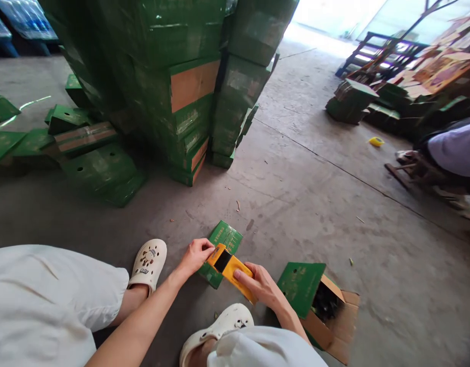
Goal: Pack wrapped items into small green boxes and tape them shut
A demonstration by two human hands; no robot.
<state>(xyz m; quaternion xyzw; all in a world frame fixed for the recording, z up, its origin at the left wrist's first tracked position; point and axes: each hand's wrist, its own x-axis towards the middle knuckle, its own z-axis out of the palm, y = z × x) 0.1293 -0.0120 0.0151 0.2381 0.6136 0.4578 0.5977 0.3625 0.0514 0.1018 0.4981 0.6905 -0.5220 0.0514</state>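
A slim yellow box (238, 275) with a black patch or opening near its upper end is held out between my knees. My right hand (259, 283) grips its lower part, thumb on top. At the other end, my left hand (198, 254) pinches the edge with closed fingertips. Below it on the floor lies a green carton (230, 235) with gold print, partly covered by the box and my hand. To the right, an open green carton (301, 285) has its flaps spread; dark contents show inside but I cannot make them out.
Tall stacks of green cartons (189, 122) stand ahead, with loose flattened-looking cartons (101, 171) at the left. A yellow object (376, 141) lies on the floor near a seated person (454, 148) at the right. Blue pallets (366, 53) stand farther back.
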